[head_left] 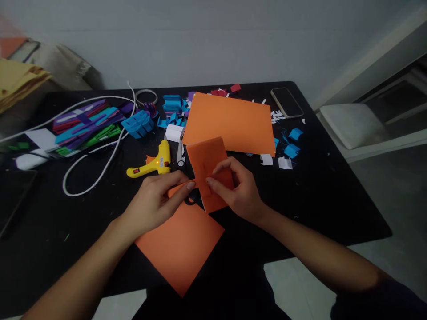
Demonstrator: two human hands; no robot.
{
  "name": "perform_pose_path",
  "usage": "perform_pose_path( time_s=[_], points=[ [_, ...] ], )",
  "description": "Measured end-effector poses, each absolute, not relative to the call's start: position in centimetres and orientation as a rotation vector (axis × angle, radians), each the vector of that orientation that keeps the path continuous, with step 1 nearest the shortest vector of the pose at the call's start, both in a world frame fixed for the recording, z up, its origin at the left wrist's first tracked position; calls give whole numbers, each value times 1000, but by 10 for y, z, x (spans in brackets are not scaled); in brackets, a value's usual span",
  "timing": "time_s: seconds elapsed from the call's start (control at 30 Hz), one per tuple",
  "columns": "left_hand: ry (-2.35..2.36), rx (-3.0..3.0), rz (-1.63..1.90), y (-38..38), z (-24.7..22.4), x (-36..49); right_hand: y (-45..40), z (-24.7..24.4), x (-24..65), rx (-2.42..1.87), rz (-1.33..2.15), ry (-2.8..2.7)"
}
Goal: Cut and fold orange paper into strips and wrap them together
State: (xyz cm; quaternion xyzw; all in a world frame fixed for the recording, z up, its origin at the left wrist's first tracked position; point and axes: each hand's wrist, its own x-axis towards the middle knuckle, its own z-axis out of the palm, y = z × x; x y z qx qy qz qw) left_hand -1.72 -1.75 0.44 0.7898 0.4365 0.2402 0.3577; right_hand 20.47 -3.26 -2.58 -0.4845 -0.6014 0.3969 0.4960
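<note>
There are two hands, and both of them are occupied above one black table [320,191]. The left hand [150,202] pinches one narrow orange strip [176,189] between thumb and finger; its end meets one folded orange piece [208,155], but I cannot tell if they are joined. This piece stands tilted between the two hands. The right hand [242,191] grips it, with thumb and forefinger closed at a raised part of its face.

Below the left hand lies one orange sheet [185,244], flat, and behind the folded piece lies one larger orange paper [230,122]. Left of the folded piece are one yellow glue gun [156,164], with one small light glowing, and one pair of scissors [180,153], partly hidden. At the far right corner rests one phone [287,102]. Nearer than it lie two white scraps [285,163].
</note>
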Motion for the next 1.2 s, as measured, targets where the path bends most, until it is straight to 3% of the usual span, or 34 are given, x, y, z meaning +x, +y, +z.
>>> perform_pose_path(
  time_s=[0.3,0.63,0.87,1.2],
  points=[
    [1104,2070,631,-17,1,-16,-31,-30,205,-1166,1000,-1416],
    [1077,2211,662,-13,4,-19,-24,-22,208,-1070,1513,-1036],
    [1036,2258,596,-9,4,-23,-25,-23,208,-1094,1431,-1127],
    [1110,1704,626,-19,-5,-16,-29,-25,204,-1097,1452,-1141]
  ],
)
